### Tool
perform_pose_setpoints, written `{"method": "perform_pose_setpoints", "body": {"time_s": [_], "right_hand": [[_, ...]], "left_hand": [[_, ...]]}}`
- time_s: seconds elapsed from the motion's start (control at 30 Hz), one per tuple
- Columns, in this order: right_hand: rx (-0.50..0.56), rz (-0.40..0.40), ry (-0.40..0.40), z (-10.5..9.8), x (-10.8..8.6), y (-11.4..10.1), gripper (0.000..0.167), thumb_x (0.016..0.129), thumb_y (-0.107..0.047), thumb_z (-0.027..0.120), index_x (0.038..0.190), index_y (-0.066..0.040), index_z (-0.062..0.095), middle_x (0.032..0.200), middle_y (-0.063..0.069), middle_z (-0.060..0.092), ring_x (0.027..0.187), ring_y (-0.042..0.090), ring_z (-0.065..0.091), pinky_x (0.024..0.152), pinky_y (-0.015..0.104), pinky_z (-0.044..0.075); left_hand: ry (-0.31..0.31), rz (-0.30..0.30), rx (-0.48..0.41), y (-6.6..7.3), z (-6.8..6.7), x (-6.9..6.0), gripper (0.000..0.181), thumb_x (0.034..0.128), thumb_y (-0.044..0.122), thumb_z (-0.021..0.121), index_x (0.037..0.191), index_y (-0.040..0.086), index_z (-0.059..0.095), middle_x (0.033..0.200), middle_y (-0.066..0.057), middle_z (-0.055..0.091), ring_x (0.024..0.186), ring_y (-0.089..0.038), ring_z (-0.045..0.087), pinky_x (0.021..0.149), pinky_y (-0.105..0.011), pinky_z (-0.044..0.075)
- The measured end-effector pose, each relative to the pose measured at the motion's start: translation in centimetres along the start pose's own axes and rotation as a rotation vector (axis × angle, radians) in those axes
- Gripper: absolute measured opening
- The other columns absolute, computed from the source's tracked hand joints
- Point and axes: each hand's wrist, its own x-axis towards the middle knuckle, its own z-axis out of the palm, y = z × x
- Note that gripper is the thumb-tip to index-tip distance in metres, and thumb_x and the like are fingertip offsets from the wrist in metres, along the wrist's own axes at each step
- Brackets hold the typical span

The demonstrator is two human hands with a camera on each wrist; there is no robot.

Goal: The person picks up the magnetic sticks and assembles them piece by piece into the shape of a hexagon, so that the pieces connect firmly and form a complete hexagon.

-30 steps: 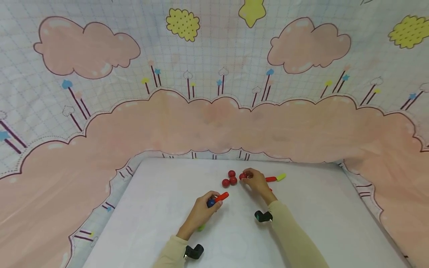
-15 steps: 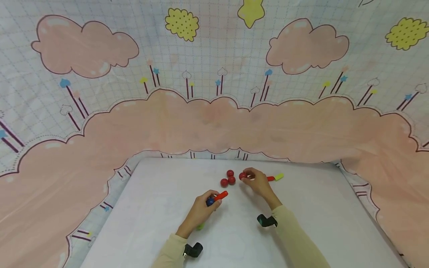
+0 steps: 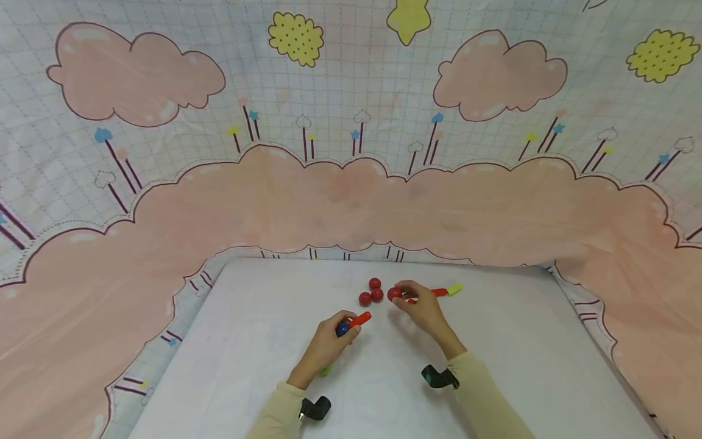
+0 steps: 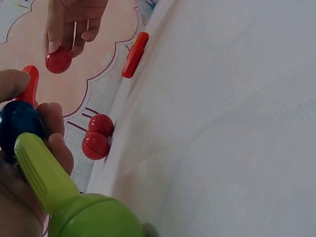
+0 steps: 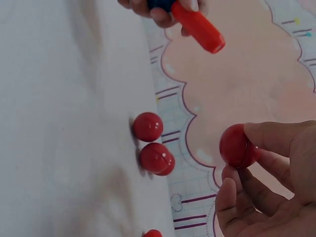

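Note:
My left hand (image 3: 325, 342) grips a toy of joined balls and sticks. In the left wrist view it shows a blue ball (image 4: 20, 127), a red stick (image 4: 30, 85) on one side, and a light-green stick (image 4: 45, 173) leading to a green ball (image 4: 96, 219). My right hand (image 3: 426, 310) pinches a red ball (image 5: 239, 146) between thumb and fingers, above the table. Left of it, three more red balls (image 3: 376, 295) lie grouped on the white surface. The palm hides part of the blue ball.
Beyond my right hand, a red stick (image 3: 439, 292) lies end to end with a yellow-green stick (image 3: 454, 289), partly hidden by the hand. A white table (image 3: 263, 292) carries everything. A patterned curtain (image 3: 351, 207) rises behind its far edge.
My right hand has come slightly nearer and to the left with the red ball, showing a bit of red behind its fingers. The left hand stays nearly still, gripping the toy.

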Motion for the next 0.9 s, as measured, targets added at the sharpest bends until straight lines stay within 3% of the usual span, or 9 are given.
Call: {"method": "perform_pose_setpoints", "body": {"time_s": [0.4,0.63,0.9], "right_hand": [[0.099,0.005,-0.005,0.4,-2.3,-0.6,0.036,0.089,-0.020,0.073,0.123,-0.016,0.063,0.119,0.005,0.066,0.112,0.024,0.060,0.092,0.037,0.054],[0.203,0.034,-0.028,1.1,-3.0,-0.6,0.035,0.090,-0.017,0.072,0.124,-0.015,0.063,0.119,0.006,0.066,0.109,0.022,0.063,0.087,0.032,0.057],[0.233,0.014,-0.046,1.9,-3.4,-0.6,0.031,0.092,-0.015,0.069,0.123,-0.014,0.063,0.119,0.006,0.066,0.106,0.021,0.063,0.084,0.033,0.058]], "left_hand": [[-0.002,0.027,-0.015,-0.2,-0.2,-0.1,0.032,0.0955,0.039,0.063,0.120,0.019,0.061,0.091,0.000,0.064,0.074,-0.013,0.058,0.063,-0.023,0.050],[0.002,0.045,-0.018,-0.4,-0.1,0.0,0.030,0.0957,0.038,0.063,0.119,0.018,0.062,0.087,0.000,0.065,0.072,-0.012,0.058,0.063,-0.023,0.050],[0.010,0.047,-0.013,-0.3,-0.1,0.0,0.031,0.0957,0.037,0.063,0.121,0.018,0.061,0.086,0.000,0.065,0.072,-0.012,0.057,0.063,-0.023,0.049]]}}
